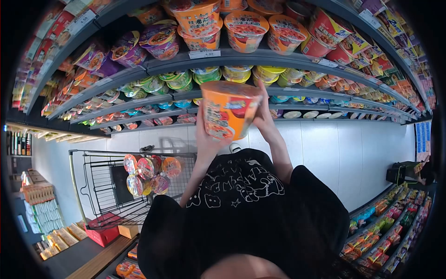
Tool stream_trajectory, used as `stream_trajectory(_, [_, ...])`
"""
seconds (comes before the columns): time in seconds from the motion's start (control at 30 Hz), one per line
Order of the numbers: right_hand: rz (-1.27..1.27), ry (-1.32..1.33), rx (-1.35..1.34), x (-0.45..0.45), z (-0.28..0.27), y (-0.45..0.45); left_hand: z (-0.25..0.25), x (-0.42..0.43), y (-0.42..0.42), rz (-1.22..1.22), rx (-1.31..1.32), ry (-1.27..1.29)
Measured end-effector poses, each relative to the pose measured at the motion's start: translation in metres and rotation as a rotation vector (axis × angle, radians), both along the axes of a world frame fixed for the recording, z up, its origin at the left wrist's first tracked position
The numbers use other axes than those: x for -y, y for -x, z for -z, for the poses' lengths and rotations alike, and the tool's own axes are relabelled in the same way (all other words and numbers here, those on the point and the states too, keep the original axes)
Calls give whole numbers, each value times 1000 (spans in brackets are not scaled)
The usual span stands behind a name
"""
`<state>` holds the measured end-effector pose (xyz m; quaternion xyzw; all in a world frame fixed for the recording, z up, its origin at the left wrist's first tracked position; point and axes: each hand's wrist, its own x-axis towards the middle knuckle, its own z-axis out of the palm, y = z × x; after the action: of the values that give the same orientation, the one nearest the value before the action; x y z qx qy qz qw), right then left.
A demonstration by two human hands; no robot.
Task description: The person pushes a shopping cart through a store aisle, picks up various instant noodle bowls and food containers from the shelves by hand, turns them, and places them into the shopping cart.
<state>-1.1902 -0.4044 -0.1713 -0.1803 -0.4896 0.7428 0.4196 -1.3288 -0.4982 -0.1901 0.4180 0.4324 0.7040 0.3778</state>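
An orange instant noodle cup (237, 114) is held up in front of my chest, its printed side partly turned to me. My left hand (209, 135) grips its left side from below. On its right side is my right hand (265, 114), fingers wrapped along the wall near the rim. Similar orange noodle cups (245, 32) stand on the shelf just beyond, some of them stacked. Green and yellow cups (234, 73) fill the shelf behind the held one.
A wire shopping cart (104, 186) stands at my left with several noodle cups (145, 168) in it. Grey shelf edges (260, 56) curve across the front. Low racks of packaged goods (390, 223) are at the right rear. A red box (103, 230) sits by the cart.
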Motion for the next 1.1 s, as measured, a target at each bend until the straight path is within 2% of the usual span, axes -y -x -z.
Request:
stream_trajectory(0.03, [47,-194,106,-1,-8,-1,-6,-1,-1,-6,-3,-3])
stream_trajectory(0.1, [59,-98,77,-11,-15,0,-21,-2,-7,65,-24,50])
stream_trajectory(0.17, [192,-347,102,-35,-19,2,-20,-8,-6,37,-86,78])
stream_trajectory(0.23, [378,-368,91,-58,-50,6,-13,-11,-5,-140,-354,81])
stream_trajectory(0.3, [600,-508,156,-89,-76,14,-7,-8,-1,-130,-311,86])
stream_trajectory(0.37, [830,-762,217,-128,-80,26,2,-2,1,-95,-254,153])
stream_trajectory(0.5, [779,-840,395,-181,-82,49,14,10,-1,-117,-250,208])
stream_trajectory(0.57, [810,-1033,516,-206,-66,58,19,15,-1,-103,-266,236])
stream_trajectory(0.63, [736,-958,429,-213,-59,65,19,19,0,-117,-274,256])
stream_trajectory(0.73, [774,-1026,512,-218,-59,67,20,22,2,-135,-283,277])
stream_trajectory(0.9, [549,-810,415,-206,-65,64,24,26,7,-151,-252,287])
stream_trajectory(1.03, [514,-894,422,-237,-62,45,26,26,10,-121,-238,286])
stream_trajectory(1.1, [173,-831,324,-262,-65,26,25,24,15,-113,-235,271])
